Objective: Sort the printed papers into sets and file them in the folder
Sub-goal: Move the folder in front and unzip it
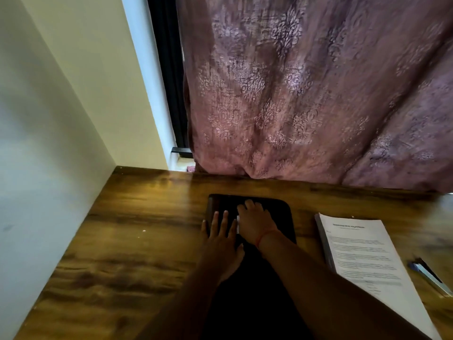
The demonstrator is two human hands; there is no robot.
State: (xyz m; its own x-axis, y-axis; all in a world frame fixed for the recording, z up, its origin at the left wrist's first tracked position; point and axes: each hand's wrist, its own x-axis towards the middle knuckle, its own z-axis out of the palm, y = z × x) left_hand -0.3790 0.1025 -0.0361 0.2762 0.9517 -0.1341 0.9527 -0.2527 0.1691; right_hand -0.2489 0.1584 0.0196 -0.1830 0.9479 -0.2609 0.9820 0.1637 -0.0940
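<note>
A dark folder [282, 212] lies flat on the wooden desk [137, 231] in front of me. My left hand [220, 239] rests on its left part with the fingers straight and spread. My right hand [255, 222] lies on the folder just right of it, fingers bent at the tips over the dark surface. A small strip of white shows between the two hands. To the right of the folder sits a thick stack of printed papers [362, 253], text side up.
A blue and black pen-like object [429, 276] lies at the desk's right edge beside the papers. A pink patterned curtain [318, 94] hangs along the desk's back edge. A pale wall [49, 119] bounds the desk on the left.
</note>
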